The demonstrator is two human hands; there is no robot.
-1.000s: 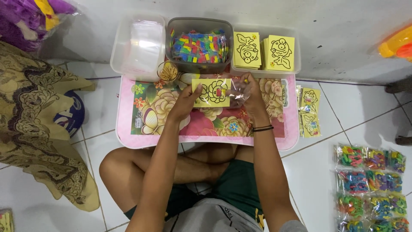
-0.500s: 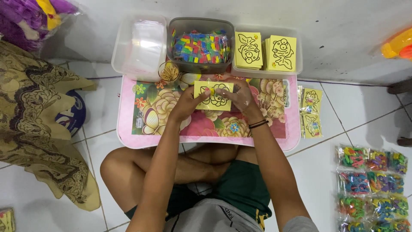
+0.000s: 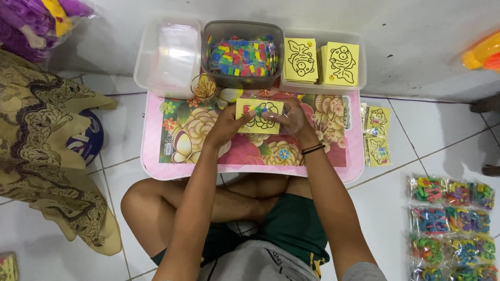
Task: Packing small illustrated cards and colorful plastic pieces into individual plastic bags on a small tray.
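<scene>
Both my hands hold a yellow card with a black line drawing (image 3: 259, 116) over a small pink table with a flower pattern (image 3: 198, 151). My left hand (image 3: 228, 125) grips the card's left edge. My right hand (image 3: 289, 117) grips its right side, and a few small coloured pieces sit on the card near the fingertips. A black band circles my right wrist (image 3: 312, 149).
Three bins line the table's far edge: a clear one with plastic sleeves (image 3: 169, 52), a grey one of coloured pieces (image 3: 243, 52), a clear one holding yellow cards (image 3: 323, 61). A small cup (image 3: 204, 87) stands nearby. Packed cards (image 3: 377, 135) and bagged toys (image 3: 450, 224) lie right; patterned cloth (image 3: 41, 151) left.
The card has shifted slightly toward the bins and my hands have closed in on its edges. Coloured pieces now show on the card.
</scene>
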